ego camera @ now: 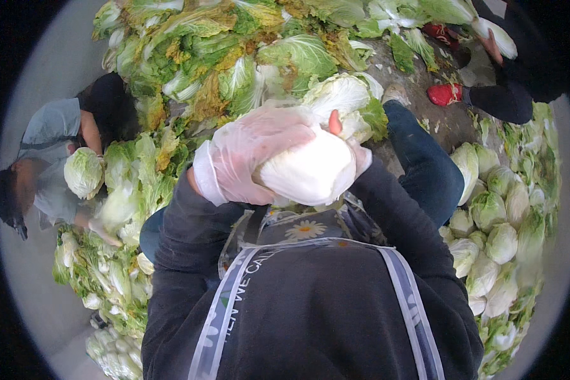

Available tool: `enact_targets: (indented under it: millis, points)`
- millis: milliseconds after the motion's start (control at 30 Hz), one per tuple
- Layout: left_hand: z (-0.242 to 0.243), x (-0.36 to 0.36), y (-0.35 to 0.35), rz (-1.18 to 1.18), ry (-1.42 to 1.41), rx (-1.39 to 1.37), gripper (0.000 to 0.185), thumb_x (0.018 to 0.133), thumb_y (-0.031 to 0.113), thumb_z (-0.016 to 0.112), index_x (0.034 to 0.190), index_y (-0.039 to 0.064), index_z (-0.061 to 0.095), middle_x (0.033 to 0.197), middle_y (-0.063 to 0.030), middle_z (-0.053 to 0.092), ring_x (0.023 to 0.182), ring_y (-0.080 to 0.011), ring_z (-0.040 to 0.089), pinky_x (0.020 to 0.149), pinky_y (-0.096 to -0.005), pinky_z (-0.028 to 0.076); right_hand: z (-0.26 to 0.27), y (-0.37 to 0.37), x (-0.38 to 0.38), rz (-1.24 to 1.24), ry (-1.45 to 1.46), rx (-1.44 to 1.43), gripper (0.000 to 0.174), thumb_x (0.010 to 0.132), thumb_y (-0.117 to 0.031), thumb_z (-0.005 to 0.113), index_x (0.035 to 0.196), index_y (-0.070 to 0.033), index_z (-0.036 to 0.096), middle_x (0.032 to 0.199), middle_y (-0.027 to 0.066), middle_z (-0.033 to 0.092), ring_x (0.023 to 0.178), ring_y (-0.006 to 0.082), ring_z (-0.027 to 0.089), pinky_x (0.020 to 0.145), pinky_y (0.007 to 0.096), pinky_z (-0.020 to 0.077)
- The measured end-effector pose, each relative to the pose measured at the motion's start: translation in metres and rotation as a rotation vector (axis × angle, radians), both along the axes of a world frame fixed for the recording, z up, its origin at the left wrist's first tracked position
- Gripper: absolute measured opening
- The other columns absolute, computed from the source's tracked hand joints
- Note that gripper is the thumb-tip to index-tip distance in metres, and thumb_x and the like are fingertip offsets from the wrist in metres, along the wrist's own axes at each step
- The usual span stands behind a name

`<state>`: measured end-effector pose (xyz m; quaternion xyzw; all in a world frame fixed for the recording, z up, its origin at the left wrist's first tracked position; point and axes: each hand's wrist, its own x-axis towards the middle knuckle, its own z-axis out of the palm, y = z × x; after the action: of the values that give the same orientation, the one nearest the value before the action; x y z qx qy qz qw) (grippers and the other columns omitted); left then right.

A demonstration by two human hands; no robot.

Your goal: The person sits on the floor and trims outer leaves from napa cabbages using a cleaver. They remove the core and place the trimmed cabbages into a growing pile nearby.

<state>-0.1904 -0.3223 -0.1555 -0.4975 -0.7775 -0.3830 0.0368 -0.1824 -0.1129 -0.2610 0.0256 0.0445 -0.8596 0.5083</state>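
Note:
A pale napa cabbage head (313,166) is held in front of my chest, its white base towards me. My left hand (261,147), in a clear plastic glove, wraps over its left side and top. On the cabbage's right side is my right hand (359,154), partly hidden behind it, with a white cuff at the wrist. A small orange-red tip (335,122) sticks up near that hand; I cannot tell whether it is a fingertip or a tool's handle. Just beyond lies a leafy cabbage piece (342,95).
Discarded green and yellowed cabbage leaves (209,52) are heaped ahead. Cabbage heads (489,213) are piled at the right. A co-worker (52,142) holds a cabbage at the left; another person in red shoes (444,94) holds one at the upper right.

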Motion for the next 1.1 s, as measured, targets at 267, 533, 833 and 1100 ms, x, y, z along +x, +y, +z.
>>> enact_targets:
  millis: [267, 533, 833, 1100]
  points:
    - [0.014, 0.0, 0.015, 0.251, 0.144, -0.408, 0.083, 0.052, 0.034, 0.083, 0.128, 0.021, 0.054, 0.129, -0.0049, 0.055, 0.126, -0.0293, 0.045, 0.11, -0.0471, 0.027, -0.027, 0.002, 0.01, -0.188, -0.123, -0.248, 0.061, 0.089, -0.042, 0.051, 0.138, -0.008, 0.037, 0.135, 0.0162, 0.047, 0.12, 0.0352, 0.049, 0.102, 0.0492, 0.0397]
    - [-0.048, 0.007, 0.036, 0.698, -0.163, 0.147, 0.088, 0.061, 0.027, 0.085, 0.136, 0.01, 0.043, 0.132, -0.0164, 0.049, 0.125, -0.029, 0.043, 0.103, -0.0397, 0.036, -0.022, 0.026, -0.01, -0.472, 0.028, -0.129, 0.057, 0.09, -0.034, 0.052, 0.141, -0.014, 0.034, 0.139, 0.0127, 0.044, 0.126, 0.0295, 0.044, 0.105, 0.043, 0.0368]
    - [-0.086, 0.008, 0.094, 0.198, -1.773, 0.94, 0.076, 0.086, 0.058, 0.053, 0.139, 0.008, 0.035, 0.138, -0.0112, 0.045, 0.122, -0.0261, 0.049, 0.101, -0.0458, 0.042, -0.015, 0.038, -0.015, -0.942, 0.355, 0.531, 0.063, 0.089, -0.027, 0.055, 0.142, -0.008, 0.027, 0.137, 0.0155, 0.042, 0.12, 0.0298, 0.048, 0.1, 0.0436, 0.0421]
    - [-0.113, 0.009, 0.084, 0.075, -1.395, 1.007, 0.075, 0.085, 0.053, 0.057, 0.138, 0.004, 0.036, 0.135, -0.012, 0.047, 0.121, -0.0246, 0.049, 0.102, -0.0396, 0.04, 0.011, 0.039, -0.018, -0.942, 0.837, 0.771, 0.107, 0.066, -0.005, 0.08, 0.146, -0.011, 0.008, 0.14, 0.0132, 0.036, 0.12, 0.0249, 0.046, 0.09, 0.034, 0.0491]
